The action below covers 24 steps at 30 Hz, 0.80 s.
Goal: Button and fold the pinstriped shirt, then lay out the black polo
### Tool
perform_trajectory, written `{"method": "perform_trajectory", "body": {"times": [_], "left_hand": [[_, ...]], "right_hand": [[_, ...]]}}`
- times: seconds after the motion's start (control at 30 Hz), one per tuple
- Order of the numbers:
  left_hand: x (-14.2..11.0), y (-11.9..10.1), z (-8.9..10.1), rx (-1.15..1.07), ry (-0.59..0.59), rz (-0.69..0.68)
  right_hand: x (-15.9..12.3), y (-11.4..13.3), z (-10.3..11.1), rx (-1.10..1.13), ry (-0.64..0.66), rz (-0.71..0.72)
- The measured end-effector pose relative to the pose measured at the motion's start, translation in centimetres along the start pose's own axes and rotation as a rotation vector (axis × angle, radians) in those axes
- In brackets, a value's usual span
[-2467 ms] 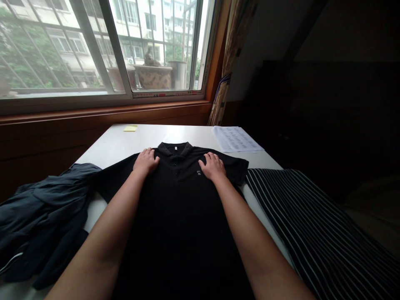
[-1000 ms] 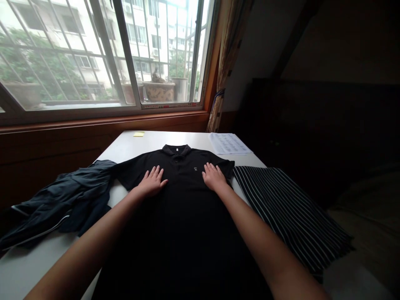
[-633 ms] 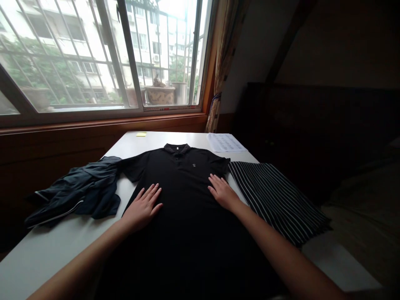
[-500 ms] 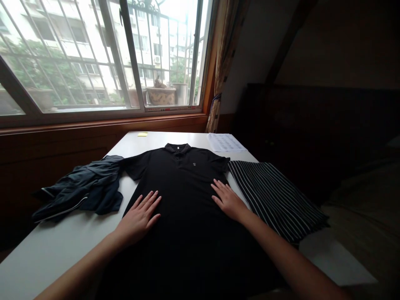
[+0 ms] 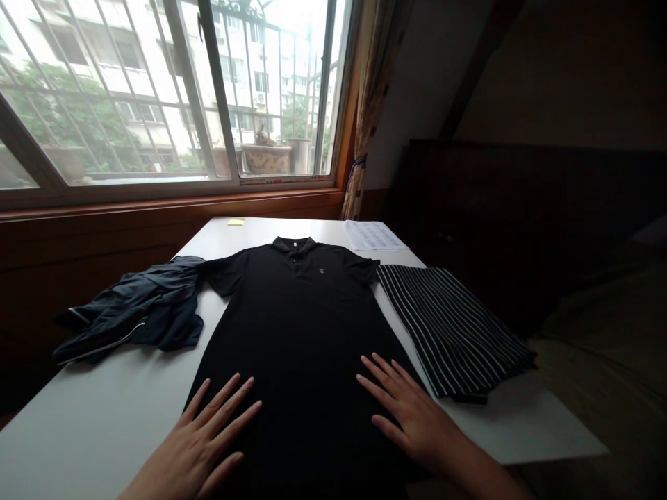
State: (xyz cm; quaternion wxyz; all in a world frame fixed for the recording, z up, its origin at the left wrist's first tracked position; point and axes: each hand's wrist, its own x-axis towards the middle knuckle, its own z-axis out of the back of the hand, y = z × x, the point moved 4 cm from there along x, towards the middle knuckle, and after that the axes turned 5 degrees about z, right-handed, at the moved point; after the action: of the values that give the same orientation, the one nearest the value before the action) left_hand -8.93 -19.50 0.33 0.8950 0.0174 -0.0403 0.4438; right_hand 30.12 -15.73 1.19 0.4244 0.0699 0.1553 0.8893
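Observation:
A black polo shirt lies spread face up, its collar toward the window and its lower part toward me. Across the lower left side of the shirt rests my left hand, fingers spread and holding nothing. My right hand lies flat on the lower right side, fingers also apart. The small chest logo and the collar tag both show. The shirt's left sleeve in view touches a crumpled dark garment with white piping. Near the other sleeve is a striped black-and-white cloth.
The white table stands below a barred window. A yellow sticky note and printed sheets of paper lie at its far end. A patterned curtain hangs beside the window frame. Dark furniture is on the right.
Both my hands have slid from the shirt's shoulders down toward its hem, fingers spreading wider. The view has shifted, showing more of the table's near part. The shirt stays flat.

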Motion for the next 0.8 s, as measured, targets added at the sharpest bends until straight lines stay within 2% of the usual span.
{"method": "perform_trajectory", "body": {"times": [0.13,0.27,0.33,0.43,0.53,0.6,0.7,0.8], "left_hand": [[-1.7,0.0,-0.4,0.017,0.024,0.018],[-2.1,-0.3,0.8,0.006,0.054,0.007],[-1.2,-0.4,1.6,0.003,0.063,0.018],[1.6,-0.6,2.3,-0.018,-0.001,0.042],[5.1,-1.0,1.6,-0.033,-0.059,0.056],[6.8,-1.3,0.6,-0.026,-0.092,0.065],[7.6,-1.8,-0.6,0.018,-0.125,0.067],[6.7,-2.1,-0.8,0.060,-0.131,0.058]], "right_hand": [[-0.8,0.6,-0.2,0.019,0.009,0.016],[-0.3,1.1,0.1,0.008,0.076,0.085],[1.2,1.4,0.6,-0.001,0.078,0.128],[4.8,1.8,1.4,-0.029,-0.008,0.141],[8.8,2.5,1.0,-0.052,-0.056,0.137],[10.6,3.3,0.1,-0.059,-0.038,0.158],[10.8,4.4,-0.9,-0.046,0.006,0.225],[9.0,5.3,-1.2,-0.002,0.050,0.287]]}}
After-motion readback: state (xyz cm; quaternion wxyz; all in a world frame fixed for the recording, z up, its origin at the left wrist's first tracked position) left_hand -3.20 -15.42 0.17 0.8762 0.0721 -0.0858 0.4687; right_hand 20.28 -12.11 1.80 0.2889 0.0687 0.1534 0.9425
